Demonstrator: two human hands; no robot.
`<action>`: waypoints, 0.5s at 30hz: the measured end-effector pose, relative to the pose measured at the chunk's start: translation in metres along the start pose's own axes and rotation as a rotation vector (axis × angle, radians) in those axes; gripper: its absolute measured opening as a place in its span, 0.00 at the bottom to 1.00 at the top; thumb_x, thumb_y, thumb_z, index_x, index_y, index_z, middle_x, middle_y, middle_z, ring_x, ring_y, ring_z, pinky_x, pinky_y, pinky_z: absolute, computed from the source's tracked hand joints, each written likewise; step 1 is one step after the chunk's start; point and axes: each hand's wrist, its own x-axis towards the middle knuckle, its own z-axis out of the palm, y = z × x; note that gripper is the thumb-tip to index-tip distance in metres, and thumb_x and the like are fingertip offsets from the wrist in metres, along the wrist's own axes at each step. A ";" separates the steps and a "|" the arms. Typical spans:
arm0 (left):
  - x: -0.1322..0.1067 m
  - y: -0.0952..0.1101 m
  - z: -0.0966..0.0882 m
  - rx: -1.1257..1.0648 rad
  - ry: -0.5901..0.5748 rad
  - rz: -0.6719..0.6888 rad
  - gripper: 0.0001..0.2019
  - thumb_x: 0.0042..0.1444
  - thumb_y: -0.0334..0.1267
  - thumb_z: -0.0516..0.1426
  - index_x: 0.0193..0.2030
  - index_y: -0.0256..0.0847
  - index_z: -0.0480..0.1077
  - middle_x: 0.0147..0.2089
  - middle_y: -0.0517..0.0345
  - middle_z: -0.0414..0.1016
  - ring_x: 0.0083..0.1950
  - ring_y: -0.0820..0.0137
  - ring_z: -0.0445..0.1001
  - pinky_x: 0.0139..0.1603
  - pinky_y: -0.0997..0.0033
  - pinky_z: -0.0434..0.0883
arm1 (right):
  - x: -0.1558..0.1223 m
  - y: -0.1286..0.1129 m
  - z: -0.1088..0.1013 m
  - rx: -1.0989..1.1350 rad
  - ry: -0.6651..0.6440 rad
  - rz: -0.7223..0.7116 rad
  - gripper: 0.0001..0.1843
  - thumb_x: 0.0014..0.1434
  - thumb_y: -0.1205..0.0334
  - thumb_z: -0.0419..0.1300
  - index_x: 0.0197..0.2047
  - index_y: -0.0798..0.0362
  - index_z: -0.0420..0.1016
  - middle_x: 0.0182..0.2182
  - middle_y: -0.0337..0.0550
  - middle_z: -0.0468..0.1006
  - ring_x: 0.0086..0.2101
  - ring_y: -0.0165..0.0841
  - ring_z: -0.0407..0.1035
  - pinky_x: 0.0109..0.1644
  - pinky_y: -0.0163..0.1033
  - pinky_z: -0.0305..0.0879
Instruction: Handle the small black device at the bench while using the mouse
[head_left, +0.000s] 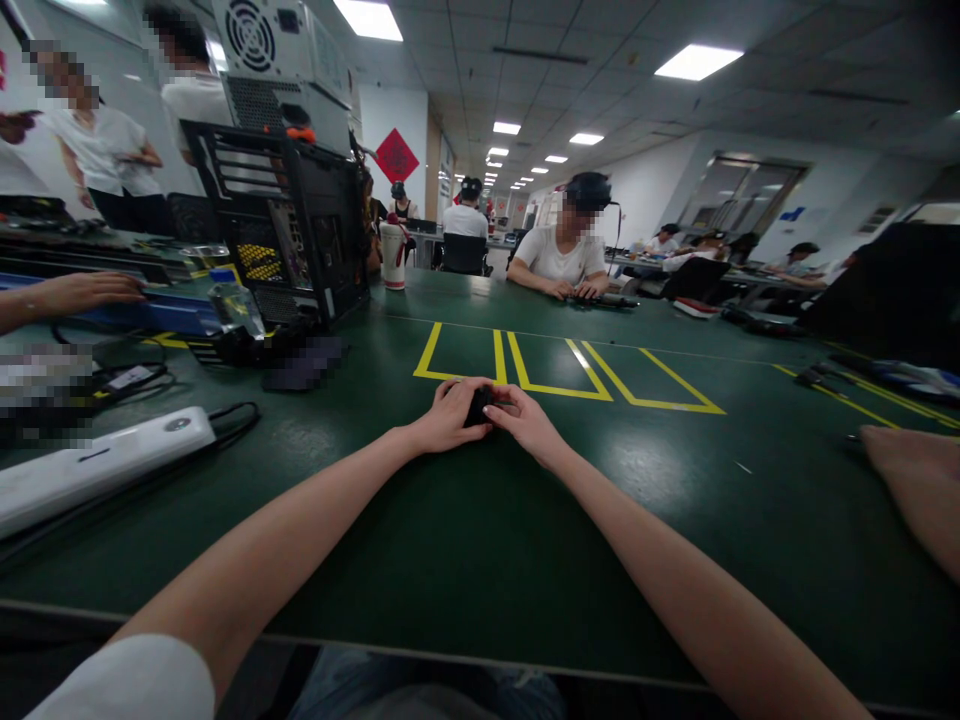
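A small black object [478,406] rests low over the green table [450,550], between my two hands; its kind does not show. My left hand [452,414] curls round it from the left, fingers over the top and thumb along the near side. From the right, my right hand [523,418] grips its other side with thumb and fingertips. Much of the object is hidden behind the fingers. Just beyond the hands, yellow tape outlines [555,388] mark the tabletop.
An open computer case [292,220] stands at the left, near a paper cup [393,255], a clear bottle [234,305] and a white power strip [150,455]. Other people's hands reach in at the left [82,295] and right [919,480]. Across the table sits a person [559,255].
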 end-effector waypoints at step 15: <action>-0.002 0.001 -0.002 0.037 0.004 0.036 0.27 0.48 0.38 0.53 0.55 0.43 0.48 0.54 0.50 0.58 0.58 0.63 0.55 0.59 0.56 0.48 | -0.001 0.005 0.002 0.089 0.049 0.004 0.17 0.43 0.62 0.64 0.36 0.51 0.63 0.39 0.40 0.69 0.42 0.32 0.67 0.50 0.43 0.61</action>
